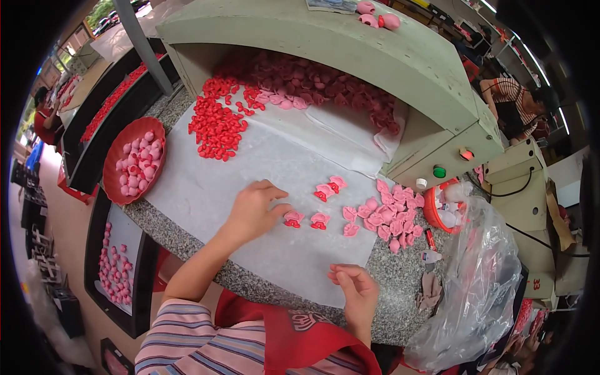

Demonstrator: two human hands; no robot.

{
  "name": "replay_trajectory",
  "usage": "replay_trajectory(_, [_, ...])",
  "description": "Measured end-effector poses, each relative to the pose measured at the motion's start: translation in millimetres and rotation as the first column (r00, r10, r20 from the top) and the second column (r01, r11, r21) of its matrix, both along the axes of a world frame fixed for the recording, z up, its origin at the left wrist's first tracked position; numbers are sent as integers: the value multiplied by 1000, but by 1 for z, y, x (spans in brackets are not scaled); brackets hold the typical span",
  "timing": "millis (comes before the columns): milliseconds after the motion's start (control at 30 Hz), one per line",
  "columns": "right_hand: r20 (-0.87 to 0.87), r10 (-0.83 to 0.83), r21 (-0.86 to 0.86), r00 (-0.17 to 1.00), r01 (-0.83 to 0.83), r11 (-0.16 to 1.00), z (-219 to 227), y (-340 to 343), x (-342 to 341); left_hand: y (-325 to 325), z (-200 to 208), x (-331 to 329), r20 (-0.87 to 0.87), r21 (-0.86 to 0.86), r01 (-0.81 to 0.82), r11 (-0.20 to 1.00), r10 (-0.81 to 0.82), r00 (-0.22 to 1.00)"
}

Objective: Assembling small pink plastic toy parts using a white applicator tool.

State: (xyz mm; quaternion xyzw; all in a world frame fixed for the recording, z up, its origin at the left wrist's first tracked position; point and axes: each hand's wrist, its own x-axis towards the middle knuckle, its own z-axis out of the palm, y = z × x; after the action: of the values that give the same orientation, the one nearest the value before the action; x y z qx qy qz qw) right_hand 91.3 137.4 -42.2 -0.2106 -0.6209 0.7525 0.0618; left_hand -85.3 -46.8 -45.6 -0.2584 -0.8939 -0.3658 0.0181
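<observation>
My left hand (253, 212) hovers over the white sheet (281, 265), thumb and forefinger apart with nothing seen between them. Just right of its thumb sits a small pink piece with a red lower part (292, 219). A similar pink-and-red piece (319, 220) lies beside it, and two more (330, 187) lie touching farther back. Near the sheet's front edge is my right hand (356, 290), its fingers curled in against the thumb; whatever they hold, if anything, is hidden. Loose pink shell-like pieces (387, 215) are heaped to the right.
Red bow-like pieces (219, 122) are piled at the far left of the sheet. Behind stands a pale green machine (312, 31) with pink pieces inside its opening. A red bowl (107, 165) of pink balls is left; an orange basket (431, 209) and a clear plastic bag (475, 269) are right.
</observation>
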Motion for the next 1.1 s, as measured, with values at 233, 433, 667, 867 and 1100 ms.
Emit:
replay_trajectory(233, [-34, -404, 119, 914, 405, 907, -3, 47, 35, 20, -26, 2, 203, -70, 42, 997, -27, 979])
replay_trajectory(433, [-294, -760, 518, 579, 765, 383, -37, 127, 36, 40, -2, 28, 640, 699, -192, 688, -485, 596])
replay_trajectory(667, [-32, -766, 643, 642, 600, 476, -63, 176, 16, 94, 31, 72, 680, 689, -382, 616, -732, 43])
replay_trajectory(867, [-322, -671, 243, 668, 743, 623, -18, 104, 15, 93, 32, 73, 684, 661, -400, 635, -729, -24])
replay_trajectory(1100, [-363, -429, 490, 827, 561, 667, 39, 24, 50, 88, 41, 81, 586, 714, -444, 542, -809, -45])
